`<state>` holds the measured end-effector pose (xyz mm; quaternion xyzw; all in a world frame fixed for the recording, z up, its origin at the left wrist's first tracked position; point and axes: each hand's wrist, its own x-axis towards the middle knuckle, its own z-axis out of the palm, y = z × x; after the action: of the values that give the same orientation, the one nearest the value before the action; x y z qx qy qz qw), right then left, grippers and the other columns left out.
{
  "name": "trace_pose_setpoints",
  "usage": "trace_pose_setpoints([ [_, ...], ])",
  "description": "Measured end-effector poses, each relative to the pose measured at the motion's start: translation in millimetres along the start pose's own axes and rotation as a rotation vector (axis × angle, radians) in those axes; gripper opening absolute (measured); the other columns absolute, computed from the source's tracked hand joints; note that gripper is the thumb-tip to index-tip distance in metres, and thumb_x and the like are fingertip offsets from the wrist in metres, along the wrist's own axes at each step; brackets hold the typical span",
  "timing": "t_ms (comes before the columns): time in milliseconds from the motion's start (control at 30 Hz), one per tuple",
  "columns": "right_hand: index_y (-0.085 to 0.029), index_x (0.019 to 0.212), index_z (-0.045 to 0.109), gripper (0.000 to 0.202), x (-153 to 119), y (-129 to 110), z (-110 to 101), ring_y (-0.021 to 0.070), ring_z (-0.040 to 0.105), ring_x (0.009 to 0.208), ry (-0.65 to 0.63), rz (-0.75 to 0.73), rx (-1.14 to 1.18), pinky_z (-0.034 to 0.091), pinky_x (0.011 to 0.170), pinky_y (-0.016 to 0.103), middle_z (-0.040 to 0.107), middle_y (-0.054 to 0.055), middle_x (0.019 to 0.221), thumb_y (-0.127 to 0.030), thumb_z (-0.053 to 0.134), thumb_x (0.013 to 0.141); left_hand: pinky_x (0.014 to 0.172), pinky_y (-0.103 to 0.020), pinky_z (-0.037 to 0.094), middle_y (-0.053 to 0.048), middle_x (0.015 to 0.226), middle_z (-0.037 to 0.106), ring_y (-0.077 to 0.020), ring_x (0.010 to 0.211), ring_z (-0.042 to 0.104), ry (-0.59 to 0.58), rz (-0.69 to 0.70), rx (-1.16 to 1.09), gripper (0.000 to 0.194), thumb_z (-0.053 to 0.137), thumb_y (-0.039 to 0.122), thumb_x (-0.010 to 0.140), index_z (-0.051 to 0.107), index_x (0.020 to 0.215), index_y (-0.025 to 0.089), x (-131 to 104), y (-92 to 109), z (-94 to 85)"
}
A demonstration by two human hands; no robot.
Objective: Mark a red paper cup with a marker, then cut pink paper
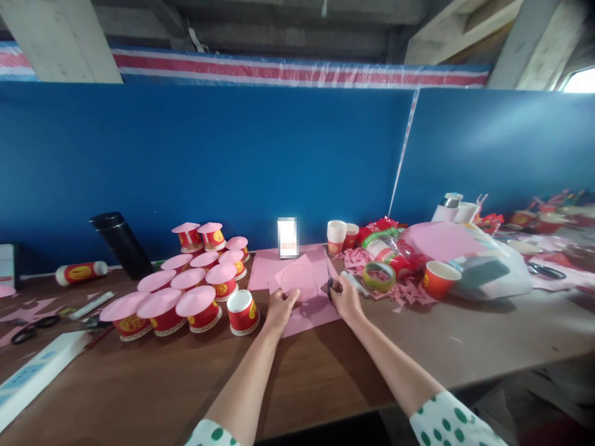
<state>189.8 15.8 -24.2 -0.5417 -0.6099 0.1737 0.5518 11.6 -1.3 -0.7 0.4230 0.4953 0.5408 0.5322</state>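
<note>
A piece of pink paper (pixel 297 275) with a round outline on it is pinched at its lower left by my left hand (pixel 279 310). My right hand (pixel 344 298) is closed around the dark handles of a pair of scissors (pixel 330 286). Their blades point away from me, close to the paper's right edge. Larger pink sheets (pixel 309 321) lie beneath both hands. Left of my left hand stands an open red paper cup (pixel 243 314). Beyond it are several red cups topped with shallow pink paper cones (pixel 199 300).
On the right are a roll of tape (pixel 379 276), pink scraps (pixel 413 292), a red cup (pixel 440 280) and a plastic bag (pixel 497 272). A black bottle (pixel 121 244), a white power strip (pixel 44 378) and other scissors (pixel 35 328) lie left. A blue partition (pixel 232 155) borders the table's back.
</note>
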Motion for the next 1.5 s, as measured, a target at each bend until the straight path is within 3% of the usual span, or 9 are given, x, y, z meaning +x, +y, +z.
trace_pose_setpoints([
  [633, -0.020, 0.068, 0.047, 0.020, 0, -8, -2, 0.0153, 0.050, 0.056, 0.007, 0.009, 0.014, 0.040, 0.054, 0.025, 0.054, -0.001, 0.061, -0.033, 0.062, 0.065, 0.042, -0.020, 0.035, 0.000, 0.054, 0.059, -0.0125, 0.047, 0.056, -0.005, 0.014, 0.048, 0.033, 0.069, 0.041, 0.060, 0.058, 0.074, 0.013, 6, -9, -2.5],
  [1000, -0.020, 0.070, 0.045, 0.025, 0, -6, 0, 0.0171, 0.055, 0.061, 0.013, 0.038, 0.074, 0.043, 0.056, 0.027, 0.059, 0.002, 0.068, -0.037, 0.062, 0.066, 0.042, -0.019, 0.035, -0.001, 0.056, 0.061, -0.0126, 0.049, 0.058, 0.001, 0.002, 0.063, 0.031, 0.068, 0.040, 0.062, 0.057, 0.074, 0.014, 5, -7, -1.8],
  [1300, -0.022, 0.062, 0.038, 0.022, -3, -6, 1, 0.0114, 0.045, 0.041, -0.033, 0.096, 0.136, 0.035, 0.040, 0.022, 0.050, -0.005, 0.048, -0.030, 0.057, 0.070, 0.041, -0.019, 0.038, -0.001, 0.055, 0.061, -0.0126, 0.047, 0.058, -0.007, 0.011, 0.021, 0.030, 0.069, 0.038, 0.062, 0.058, 0.075, 0.013, 6, -8, -1.6],
  [1500, -0.020, 0.067, 0.044, 0.011, -3, -4, 1, 0.0114, 0.048, 0.043, -0.057, 0.084, 0.136, 0.036, 0.041, 0.021, 0.052, -0.004, 0.052, -0.026, 0.053, 0.070, 0.040, -0.021, 0.039, -0.001, 0.054, 0.061, -0.0128, 0.044, 0.056, -0.039, 0.037, 0.002, 0.033, 0.069, 0.040, 0.061, 0.059, 0.077, 0.012, 9, -14, -2.8],
])
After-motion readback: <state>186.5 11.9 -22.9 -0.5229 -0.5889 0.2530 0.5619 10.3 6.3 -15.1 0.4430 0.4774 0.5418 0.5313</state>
